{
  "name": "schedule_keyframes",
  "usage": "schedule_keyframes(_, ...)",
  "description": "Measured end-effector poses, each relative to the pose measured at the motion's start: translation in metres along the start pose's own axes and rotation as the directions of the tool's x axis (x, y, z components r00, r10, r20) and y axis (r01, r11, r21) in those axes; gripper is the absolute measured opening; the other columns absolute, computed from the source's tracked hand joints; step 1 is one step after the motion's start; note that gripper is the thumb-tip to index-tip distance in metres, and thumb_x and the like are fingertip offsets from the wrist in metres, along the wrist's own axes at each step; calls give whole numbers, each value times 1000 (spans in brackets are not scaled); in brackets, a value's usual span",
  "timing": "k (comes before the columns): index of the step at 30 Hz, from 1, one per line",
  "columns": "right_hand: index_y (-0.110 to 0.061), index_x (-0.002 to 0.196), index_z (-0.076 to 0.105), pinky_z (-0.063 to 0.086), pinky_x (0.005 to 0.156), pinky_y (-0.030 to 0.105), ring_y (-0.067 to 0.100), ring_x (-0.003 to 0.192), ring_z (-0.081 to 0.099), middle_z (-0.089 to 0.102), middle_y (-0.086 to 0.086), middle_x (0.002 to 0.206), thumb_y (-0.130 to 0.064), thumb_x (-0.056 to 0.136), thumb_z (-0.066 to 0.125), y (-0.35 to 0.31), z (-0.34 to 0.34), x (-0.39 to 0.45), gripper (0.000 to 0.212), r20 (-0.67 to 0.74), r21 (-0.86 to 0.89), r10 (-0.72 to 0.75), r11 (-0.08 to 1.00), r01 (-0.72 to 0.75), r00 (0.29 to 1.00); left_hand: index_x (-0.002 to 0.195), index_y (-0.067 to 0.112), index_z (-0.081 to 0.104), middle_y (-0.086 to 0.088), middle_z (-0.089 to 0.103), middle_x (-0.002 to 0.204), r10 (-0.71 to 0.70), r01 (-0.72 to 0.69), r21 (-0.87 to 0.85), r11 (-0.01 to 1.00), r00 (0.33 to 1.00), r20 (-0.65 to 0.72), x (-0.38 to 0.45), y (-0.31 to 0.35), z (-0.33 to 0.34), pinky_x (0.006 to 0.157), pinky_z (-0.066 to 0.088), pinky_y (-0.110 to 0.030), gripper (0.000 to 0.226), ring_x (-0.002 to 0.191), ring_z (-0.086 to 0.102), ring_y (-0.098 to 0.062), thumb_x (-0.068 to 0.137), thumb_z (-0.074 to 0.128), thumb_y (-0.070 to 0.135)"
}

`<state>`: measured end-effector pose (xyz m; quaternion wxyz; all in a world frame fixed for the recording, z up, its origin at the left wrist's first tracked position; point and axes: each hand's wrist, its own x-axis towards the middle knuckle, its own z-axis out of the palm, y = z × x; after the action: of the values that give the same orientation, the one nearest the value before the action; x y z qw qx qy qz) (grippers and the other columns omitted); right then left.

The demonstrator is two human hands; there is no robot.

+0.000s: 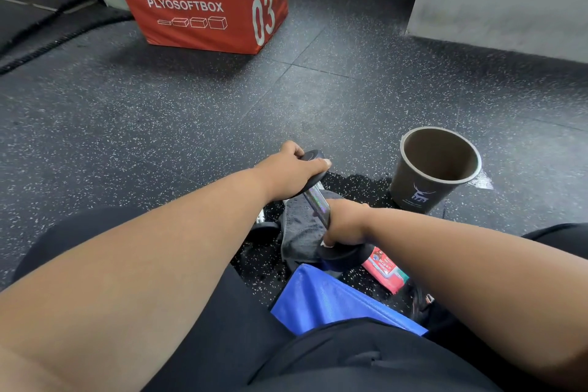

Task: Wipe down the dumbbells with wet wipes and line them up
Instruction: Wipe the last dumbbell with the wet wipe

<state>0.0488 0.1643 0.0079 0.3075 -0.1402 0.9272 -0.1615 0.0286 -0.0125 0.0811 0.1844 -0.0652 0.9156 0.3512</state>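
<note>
Left hand (294, 165) grips the dumbbell (316, 200) far head, right hand (342, 226) its handle; axis runs near-far

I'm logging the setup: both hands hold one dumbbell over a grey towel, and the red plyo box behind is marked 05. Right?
Not quite. The head view shows the red plyo box marked 03, not 05. The rest stands: left hand and right hand hold one dumbbell over the grey towel.
</note>
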Motion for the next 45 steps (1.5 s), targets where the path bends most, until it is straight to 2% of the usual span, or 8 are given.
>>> schedule_keyframes(4,-25,105,65,56,89,35,22,96,71,75,-3,100,-44,78,83,-1,5,0,38,-62,196,37,980,-24,997,120,34,49,2,69,113,12,-12,17,1000,1000,-12,-2,4,2,95,54,-43,74,101,69,-24,71,62,88)
schedule_keyframes(8,-29,104,57,49,94,42,26,101,66,69,-7,101,-41,81,73,-5,12,-1,30,-176,18,85,996,-83,981,119,35,49,2,70,112,26,-26,19,999,1000,-13,-3,8,5,95,57,-42,74,100,70,-24,68,62,88)
schedule_keyframes(16,-21,123,66,55,96,38,27,106,68,74,3,111,-21,76,84,0,1,-3,51,-6,-10,38,999,-38,999,122,34,50,3,69,116,34,-33,32,999,999,-19,-8,10,3,98,55,-41,78,104,69,-24,67,61,88)
schedule_keyframes(24,-47,126,58,48,92,37,26,108,62,67,-8,116,-56,59,92,9,-36,-9,75,-1,-282,13,959,-12,1000,125,33,48,3,67,112,36,-35,33,999,999,-14,-5,4,1,91,54,-41,68,100,68,-22,82,65,82)
schedule_keyframes(29,-34,110,65,43,70,28,21,91,65,70,-6,97,-34,66,97,9,-43,-15,54,20,-240,-33,970,37,999,123,34,48,5,68,112,37,-37,32,999,999,-5,-5,6,1,89,53,-41,69,98,68,-18,79,66,84)
schedule_keyframes(36,-30,119,64,40,73,28,21,88,58,61,-8,90,-25,80,84,8,-47,-20,45,-20,-371,-66,927,53,998,124,33,48,5,70,111,43,-43,34,999,999,-4,-4,8,2,92,54,-41,72,99,69,-20,78,67,85)
schedule_keyframes(42,-27,126,59,56,81,32,21,93,69,75,-4,95,-23,78,83,9,-38,-18,54,55,-191,-7,981,17,998,121,35,48,4,71,112,32,-32,19,999,999,0,-4,8,3,96,55,-43,74,99,70,-21,72,65,88)
schedule_keyframes(45,-28,128,56,54,80,32,22,95,68,74,-2,99,-27,79,84,7,-38,-19,56,68,-151,-23,988,33,997,121,35,48,4,71,111,33,-33,21,999,999,6,-3,7,2,95,56,-44,74,99,71,-21,72,64,88)
